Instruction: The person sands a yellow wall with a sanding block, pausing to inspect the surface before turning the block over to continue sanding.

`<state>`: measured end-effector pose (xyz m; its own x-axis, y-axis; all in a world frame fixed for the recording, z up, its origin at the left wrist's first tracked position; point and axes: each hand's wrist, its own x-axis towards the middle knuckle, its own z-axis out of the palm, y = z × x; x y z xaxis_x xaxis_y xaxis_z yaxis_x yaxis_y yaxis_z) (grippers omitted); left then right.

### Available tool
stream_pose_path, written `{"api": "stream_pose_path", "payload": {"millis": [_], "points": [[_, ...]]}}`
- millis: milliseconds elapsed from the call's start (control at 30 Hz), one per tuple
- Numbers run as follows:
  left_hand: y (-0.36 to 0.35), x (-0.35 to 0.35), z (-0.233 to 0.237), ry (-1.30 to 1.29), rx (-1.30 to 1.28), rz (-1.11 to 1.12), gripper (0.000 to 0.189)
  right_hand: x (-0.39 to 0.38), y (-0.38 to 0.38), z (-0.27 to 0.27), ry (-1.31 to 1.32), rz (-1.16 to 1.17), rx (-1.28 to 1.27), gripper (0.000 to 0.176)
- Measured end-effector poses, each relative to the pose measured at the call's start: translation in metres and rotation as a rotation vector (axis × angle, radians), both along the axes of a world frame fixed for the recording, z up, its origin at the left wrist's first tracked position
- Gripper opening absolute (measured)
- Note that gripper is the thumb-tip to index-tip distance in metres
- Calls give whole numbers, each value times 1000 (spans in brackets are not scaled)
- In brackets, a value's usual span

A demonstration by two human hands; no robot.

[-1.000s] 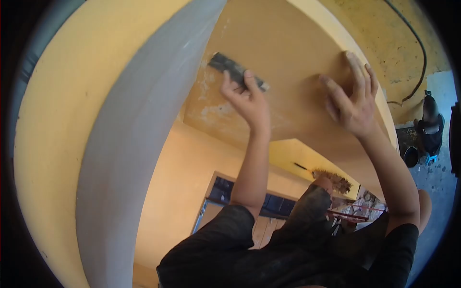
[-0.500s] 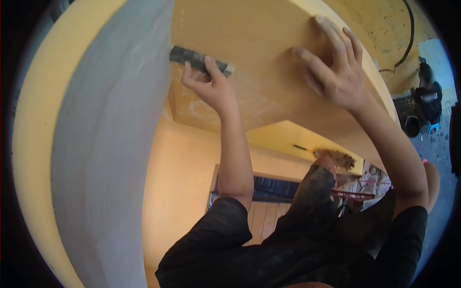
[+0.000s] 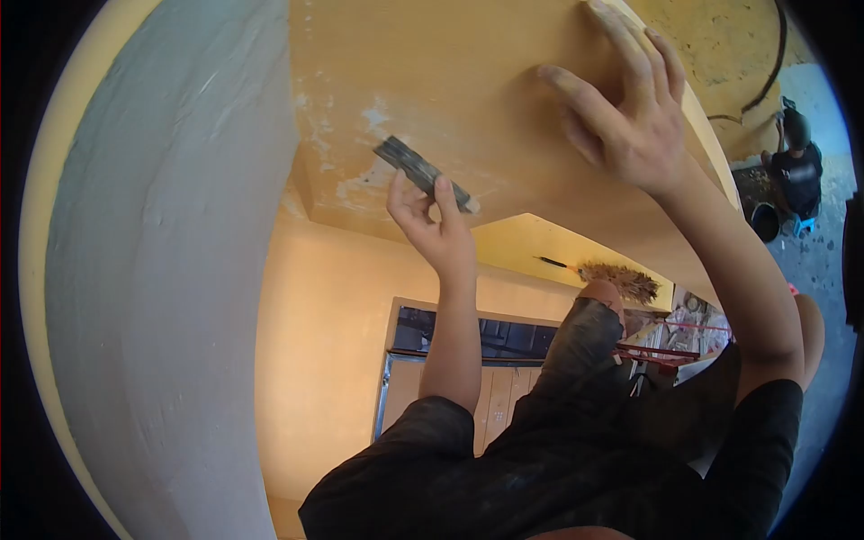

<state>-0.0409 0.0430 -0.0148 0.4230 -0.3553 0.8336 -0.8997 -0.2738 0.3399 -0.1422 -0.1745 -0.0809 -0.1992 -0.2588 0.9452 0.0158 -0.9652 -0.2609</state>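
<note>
Two hands were up against the yellow surface (image 3: 486, 72) — one left hand (image 3: 436, 229) and one right hand (image 3: 630, 130). One tool was in view, a dark flat scraper (image 3: 421, 173), pinched in the left hand's fingers (image 3: 443, 193) near the surface's lower edge. The right hand held nothing and lay spread flat by the upper right edge. One grey plastered band (image 3: 162, 297) ran down the left. One feathery broom head (image 3: 621, 281) showed below the surface. At the far right there was one other person (image 3: 796, 166), crouched, with one dark bucket (image 3: 765, 220) beside — and one black cable (image 3: 765, 85) on the wall above.
</note>
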Motion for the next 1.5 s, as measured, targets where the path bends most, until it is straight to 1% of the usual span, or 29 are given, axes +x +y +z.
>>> {"api": "stream_pose_path", "payload": {"millis": [33,67,167,233,267,333,367,433,467,533,567,633,667,733,767,833,933,967,1033,1067,1100,1133,1200,1233,1267,1333,1367,1433,1500], "points": [[-7,7,11,-43,-48,17,50,-1,0,2,14,-66,25,41],[-13,17,22,-56,-57,17,50,3,-2,-2,-20,20,32,47],[-36,39,50,-103,-107,47,53,-1,-2,-2,18,10,33,46],[-51,37,64,-180,-200,124,53,-1,-3,0,17,7,36,45],[-48,38,53,-180,-201,127,53,-2,-1,0,25,23,43,44],[-48,40,24,-446,-33,107,51,-3,3,1,24,21,45,44],[-50,44,28,-451,-45,99,51,-3,1,3,24,12,60,43],[-54,40,46,-307,-164,-14,49,-4,-3,4,28,1,55,44],[-58,38,50,-309,-141,-8,49,-3,1,3,35,10,58,44],[-62,30,57,-101,-243,16,49,1,2,1,24,12,71,44],[-50,33,52,-108,-245,32,49,2,0,1,14,-21,57,44],[-51,35,49,-490,5,152,50,-1,-3,2,12,-38,57,43],[-55,42,53,-492,12,133,50,-2,-4,3,23,-25,52,43],[-67,18,78,-79,-254,34,53,-1,2,-3,51,16,79,43],[-60,24,65,-69,-242,56,53,2,1,-3,37,1,83,42],[-56,38,33,-275,-72,50,56,0,0,-1,19,-22,53,42],[-61,36,42,-258,-119,-22,56,-6,-3,0,77,-14,52,39],[-58,33,43,-245,-101,-13,56,-4,-3,1,40,-36,39,39],[-71,3,51,-73,-175,126,54,6,0,3,26,-43,31,38],[-67,0,37,-40,-170,121,54,12,-2,3,-19,-1,-15,38],[-62,-6,12,-47,-115,6,52,9,-6,-1,-46,14,-57,37],[-59,-15,-16,-42,-62,-128,51,1,-6,-2,-24,45,-22,33],[-41,-34,-56,22,60,-94,52,0,-5,-2,-48,65,12,26],[-35,-41,-69,98,61,-132,50,4,-5,-5,-102,69,2,24],[-28,-45,-78,163,58,-150,48,6,-5,-7,-51,45,10,24],[-18,-39,-89,180,67,-141,46,12,0,-12,-173,30,5,21],[-14,-37,-91,151,75,-106,44,13,1,-15,-157,27,3,21],[-16,-41,-86,201,51,-118,43,14,1,-15,-132,-7,-8,33],[-16,-45,-83,240,23,-124,42,13,1,-14,-123,-12,-9,34]]}}
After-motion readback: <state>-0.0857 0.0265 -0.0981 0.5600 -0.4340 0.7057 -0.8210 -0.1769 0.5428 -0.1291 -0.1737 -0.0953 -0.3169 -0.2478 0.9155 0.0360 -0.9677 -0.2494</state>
